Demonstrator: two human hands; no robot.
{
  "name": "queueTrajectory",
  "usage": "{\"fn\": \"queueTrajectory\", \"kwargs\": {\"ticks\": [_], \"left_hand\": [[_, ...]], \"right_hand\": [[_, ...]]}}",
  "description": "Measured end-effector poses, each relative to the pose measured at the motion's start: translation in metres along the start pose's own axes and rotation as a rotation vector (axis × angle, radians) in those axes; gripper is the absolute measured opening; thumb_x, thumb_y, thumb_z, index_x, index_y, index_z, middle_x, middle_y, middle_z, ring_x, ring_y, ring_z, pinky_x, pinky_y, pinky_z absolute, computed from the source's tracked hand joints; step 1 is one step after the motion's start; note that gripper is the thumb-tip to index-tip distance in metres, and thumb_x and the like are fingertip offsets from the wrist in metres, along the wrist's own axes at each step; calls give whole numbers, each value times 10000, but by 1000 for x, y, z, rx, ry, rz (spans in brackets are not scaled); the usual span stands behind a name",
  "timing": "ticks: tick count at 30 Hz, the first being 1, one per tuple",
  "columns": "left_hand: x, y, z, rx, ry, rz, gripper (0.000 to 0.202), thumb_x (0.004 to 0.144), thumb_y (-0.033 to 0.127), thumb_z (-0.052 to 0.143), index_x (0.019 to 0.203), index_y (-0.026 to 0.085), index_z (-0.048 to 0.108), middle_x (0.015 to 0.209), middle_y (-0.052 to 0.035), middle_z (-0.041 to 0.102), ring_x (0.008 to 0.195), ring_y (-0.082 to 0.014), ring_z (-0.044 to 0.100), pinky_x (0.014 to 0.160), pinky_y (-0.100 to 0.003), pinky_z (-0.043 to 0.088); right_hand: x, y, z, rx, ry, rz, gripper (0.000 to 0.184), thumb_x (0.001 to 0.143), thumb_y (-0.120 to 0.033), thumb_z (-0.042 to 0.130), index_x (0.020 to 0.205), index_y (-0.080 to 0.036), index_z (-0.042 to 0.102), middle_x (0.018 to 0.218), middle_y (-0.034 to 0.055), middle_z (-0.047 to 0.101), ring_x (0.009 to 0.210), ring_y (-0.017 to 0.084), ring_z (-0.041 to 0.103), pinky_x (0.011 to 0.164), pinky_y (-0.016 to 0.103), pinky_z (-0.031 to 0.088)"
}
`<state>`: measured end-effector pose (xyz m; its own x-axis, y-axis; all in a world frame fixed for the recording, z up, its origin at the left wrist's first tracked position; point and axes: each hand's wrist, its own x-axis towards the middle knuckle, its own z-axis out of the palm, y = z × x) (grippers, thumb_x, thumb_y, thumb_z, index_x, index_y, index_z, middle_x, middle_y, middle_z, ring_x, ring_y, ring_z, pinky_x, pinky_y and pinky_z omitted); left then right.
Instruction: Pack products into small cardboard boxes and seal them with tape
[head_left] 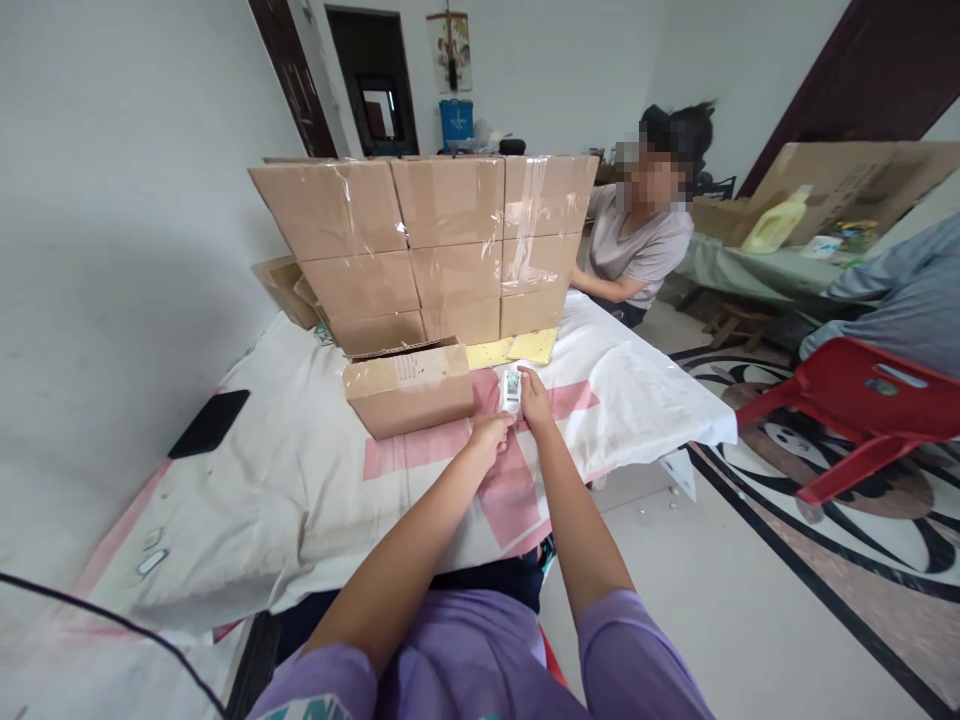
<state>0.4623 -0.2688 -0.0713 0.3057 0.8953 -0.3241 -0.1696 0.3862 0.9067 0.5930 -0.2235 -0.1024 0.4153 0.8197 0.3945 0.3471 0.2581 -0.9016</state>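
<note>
A small white device with a grey screen is held upright over the table, its screen turned toward me. My right hand grips its right side, the thumb near the top corner. My left hand is closed, with its fingertips at the device's lower end, where something clear or whitish shows; its exact grip is too small to make out. Just left of my hands stands a long cardboard box with its top flap up. Yellow sheets lie behind the device.
Stacked, taped cartons form a wall across the table's back. A white and pink cloth covers the table. At left lie a black flat object and a small device. A co-worker sits behind; a red chair stands right.
</note>
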Motion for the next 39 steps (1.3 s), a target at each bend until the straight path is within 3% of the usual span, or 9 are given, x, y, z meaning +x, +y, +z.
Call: {"fn": "queueTrajectory", "kwargs": {"ticks": [7,11,15,22,28,31,33,35,39], "left_hand": [[-25,8,-26,28,-68,242,373,720,486,771,882,155,708,537,65,426,476,-82,338,477,-239,266],[-33,30,-40,83,-48,408,217,785,393,747,846,185,750,807,-23,680,715,-133,553,671,-254,413],[-39,53,-54,243,-49,608,173,919,332,621,936,208,740,901,-31,732,813,-164,622,743,-271,448],[-45,68,-79,420,-23,659,193,989,313,549,1001,224,720,933,-17,742,840,-159,651,762,-269,464],[-47,75,-95,524,199,658,178,987,322,561,1036,199,679,596,50,547,556,-119,509,583,-254,396],[-50,94,-115,649,364,898,121,976,253,570,1017,197,669,562,57,516,514,-117,473,556,-263,369],[-51,115,-134,868,546,1103,125,948,195,592,1027,209,687,747,-5,680,681,-161,596,670,-308,402],[-49,137,-153,1133,669,1125,251,946,167,575,1163,231,684,1083,-64,749,989,-249,657,835,-391,398],[-41,159,-182,1391,397,935,417,1001,118,418,1352,260,593,1281,-44,712,1234,-256,615,1033,-477,324]], "right_hand": [[-8,-32,-11,-14,69,-72,498,951,-588,439,1145,-182,654,1251,153,602,1230,286,546,1070,455,443],[-25,-82,-25,24,-163,-189,279,979,-463,544,1038,-234,692,1063,74,649,1040,236,624,893,372,516],[-39,-130,-26,-31,-449,-303,126,975,-279,608,1068,-248,687,1043,53,645,968,214,616,845,359,504],[-38,-154,-1,-298,-444,-386,87,1004,-181,552,963,-235,606,930,47,621,895,223,591,784,366,478],[-34,-174,14,-360,-518,-489,106,997,-132,541,1013,-234,567,959,54,606,918,240,570,797,390,466],[-22,-195,16,-291,-542,-471,112,994,-137,560,1027,-242,578,1032,63,594,985,245,573,849,409,473],[-8,-209,17,-313,-569,-457,88,1005,-168,563,1004,-250,595,1131,79,578,1088,269,556,924,446,461],[9,-219,20,-356,-620,-442,72,1017,-218,559,979,-259,603,1218,89,555,1187,295,520,998,487,436],[45,-227,33,-349,-823,-367,140,1032,-337,533,935,-267,606,1347,91,517,1306,336,465,1090,540,413]]}}
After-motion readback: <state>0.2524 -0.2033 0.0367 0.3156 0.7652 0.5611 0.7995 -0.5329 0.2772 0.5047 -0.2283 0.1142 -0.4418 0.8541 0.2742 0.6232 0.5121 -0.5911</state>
